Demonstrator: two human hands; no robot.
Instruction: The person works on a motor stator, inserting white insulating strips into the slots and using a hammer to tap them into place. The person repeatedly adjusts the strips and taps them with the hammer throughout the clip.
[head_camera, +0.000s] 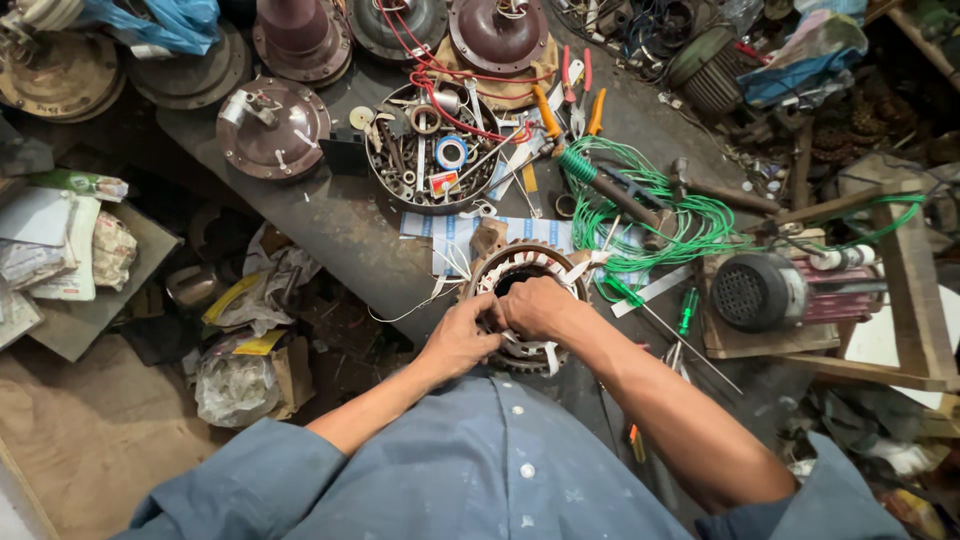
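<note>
Two hands worked at a ring-shaped motor stator on a cluttered desk

Left of the stator (527, 275), its rim is pinched by the left hand (458, 338); the right hand (535, 305) is curled over its top, seemingly gripping white insulation strips. Beyond the stator a round tray of small parts (383, 178) is seen; to its right, green wire (690, 220) is coiled.

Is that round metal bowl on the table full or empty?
Full. The round metal bowl holds a heap of small parts: a roll of blue tape, metal rings and other bits cover its bottom, with red wires trailing over it.
</note>
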